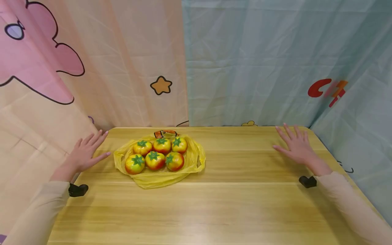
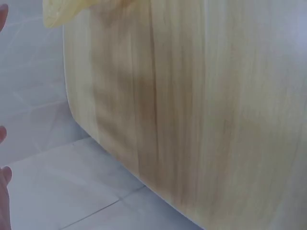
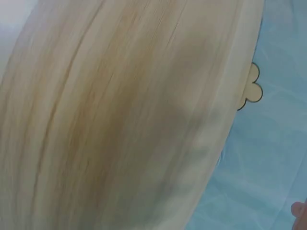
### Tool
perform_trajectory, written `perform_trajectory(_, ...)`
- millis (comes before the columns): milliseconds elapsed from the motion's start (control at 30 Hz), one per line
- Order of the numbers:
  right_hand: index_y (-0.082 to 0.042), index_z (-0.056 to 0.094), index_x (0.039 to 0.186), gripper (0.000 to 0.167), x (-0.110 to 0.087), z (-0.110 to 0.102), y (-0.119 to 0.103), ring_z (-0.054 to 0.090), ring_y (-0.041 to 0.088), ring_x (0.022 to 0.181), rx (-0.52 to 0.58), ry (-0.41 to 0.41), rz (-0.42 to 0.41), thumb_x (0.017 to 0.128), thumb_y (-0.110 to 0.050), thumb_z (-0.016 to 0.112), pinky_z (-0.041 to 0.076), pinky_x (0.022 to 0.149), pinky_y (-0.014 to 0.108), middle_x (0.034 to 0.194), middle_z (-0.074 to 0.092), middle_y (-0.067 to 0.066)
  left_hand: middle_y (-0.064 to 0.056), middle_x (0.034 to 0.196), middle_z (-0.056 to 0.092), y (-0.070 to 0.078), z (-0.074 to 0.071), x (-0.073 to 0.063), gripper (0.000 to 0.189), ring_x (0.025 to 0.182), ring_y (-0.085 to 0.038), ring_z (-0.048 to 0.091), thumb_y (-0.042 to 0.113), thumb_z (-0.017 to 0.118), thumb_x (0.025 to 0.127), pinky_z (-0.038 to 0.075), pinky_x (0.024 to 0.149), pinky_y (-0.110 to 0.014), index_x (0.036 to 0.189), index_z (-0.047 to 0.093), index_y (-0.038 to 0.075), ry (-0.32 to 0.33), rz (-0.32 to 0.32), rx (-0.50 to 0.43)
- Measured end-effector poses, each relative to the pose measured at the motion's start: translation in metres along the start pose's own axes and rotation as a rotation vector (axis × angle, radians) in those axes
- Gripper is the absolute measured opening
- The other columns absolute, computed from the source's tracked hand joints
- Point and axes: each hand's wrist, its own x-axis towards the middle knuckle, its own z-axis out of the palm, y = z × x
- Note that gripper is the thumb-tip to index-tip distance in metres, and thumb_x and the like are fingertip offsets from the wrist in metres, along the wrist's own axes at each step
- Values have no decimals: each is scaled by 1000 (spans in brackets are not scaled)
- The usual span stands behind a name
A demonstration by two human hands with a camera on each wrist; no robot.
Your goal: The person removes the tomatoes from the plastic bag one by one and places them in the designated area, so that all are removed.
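Several red-and-yellow tomatoes (image 1: 155, 160) with green leafy tops sit in two rows on a spread yellow plastic bag (image 1: 159, 180), left of the table's middle. My left hand (image 1: 85, 153) is held at the table's left edge with fingers spread, nearest to the bag but apart from it. Over the right side of the table my right hand (image 1: 296, 145) also has its fingers spread, holding nothing. In the left wrist view a corner of the yellow bag (image 2: 64, 10) shows at the top, with a few fingertips at the left edge.
The wooden table (image 1: 245, 204) has its far edge close to a hanging printed curtain (image 1: 245, 68). An orange-and-black printed piece (image 1: 165, 133) lies at the bag's back rim. Tiled floor (image 2: 96, 187) shows past the table's left edge. Each wrist carries a small black camera (image 1: 78, 190).
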Motion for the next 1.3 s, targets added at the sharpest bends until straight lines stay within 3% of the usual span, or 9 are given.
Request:
perform_trajectory(267, -21, 21, 154, 72, 5, 4, -22, 25, 51, 134, -55, 186, -77, 95, -49, 51, 20, 100, 71, 152, 30, 24, -28, 147, 37, 8, 9, -3, 74, 124, -54, 38, 37, 55, 94, 22, 98, -70, 155, 17, 21, 111, 7, -83)
perform_trajectory(433, -15, 34, 150, 64, 9, 9, -38, 36, 47, 128, -42, 322, -151, 95, -42, 55, 28, 98, 66, 144, 42, 26, -31, 141, 43, 14, 18, 0, 68, 122, -53, 42, 29, 58, 94, 28, 97, -66, 153, 26, 13, 212, 0, -210)
perform_trajectory(567, -11, 41, 145, 60, 14, 13, -53, 42, 45, 123, -9, 393, -188, 95, -42, 54, 32, 95, 65, 140, 46, 24, -33, 140, 44, 17, 26, 3, 68, 121, -55, 41, 24, 57, 95, 29, 97, -68, 154, 23, 16, 242, -36, -328)
perform_trajectory(767, -7, 49, 139, 60, 24, 20, -75, 48, 44, 114, 54, 486, -251, 96, -50, 49, 39, 86, 64, 132, 53, 22, -35, 135, 47, 25, 33, 4, 68, 116, -49, 47, 20, 55, 97, 35, 92, -63, 155, 18, 15, 193, -91, -474)
perform_trajectory(900, -6, 51, 137, 61, 29, 23, -88, 50, 42, 113, 98, 508, -279, 94, -50, 53, 41, 85, 62, 129, 56, 20, -34, 132, 50, 32, 31, 3, 62, 104, -8, 57, 18, 52, 99, 45, 89, -24, 152, 23, 7, 147, -123, -559)
perform_trajectory(1000, -5, 52, 135, 61, 32, 24, -100, 51, 41, 113, 124, 502, -281, 87, -41, 65, 40, 88, 61, 128, 57, 19, -34, 130, 51, 36, 30, 4, 60, 94, 18, 44, 17, 51, 99, 38, 77, -4, 151, 24, 3, 111, -130, -618)
perform_trajectory(1167, -5, 53, 134, 65, 36, 25, -119, 52, 37, 112, 169, 492, -280, 79, -36, 73, 40, 90, 59, 126, 58, 17, -37, 131, 48, 39, 32, 7, 60, 90, 19, 46, 15, 49, 100, 42, 75, -7, 150, 21, -2, 46, -152, -707)
perform_trajectory(1233, -6, 53, 134, 66, 38, 26, -128, 52, 36, 111, 188, 494, -285, 78, -37, 74, 40, 90, 58, 126, 58, 16, -37, 132, 48, 40, 33, 8, 61, 92, 10, 54, 17, 49, 100, 43, 75, -9, 150, 20, -2, 28, -172, -721)
perform_trajectory(1300, -6, 53, 133, 67, 39, 27, -136, 52, 35, 110, 211, 497, -298, 77, -37, 75, 41, 89, 57, 124, 59, 16, -37, 133, 47, 42, 34, 9, 62, 99, -9, 62, 19, 50, 100, 43, 76, -9, 151, 20, -1, 11, -189, -731)
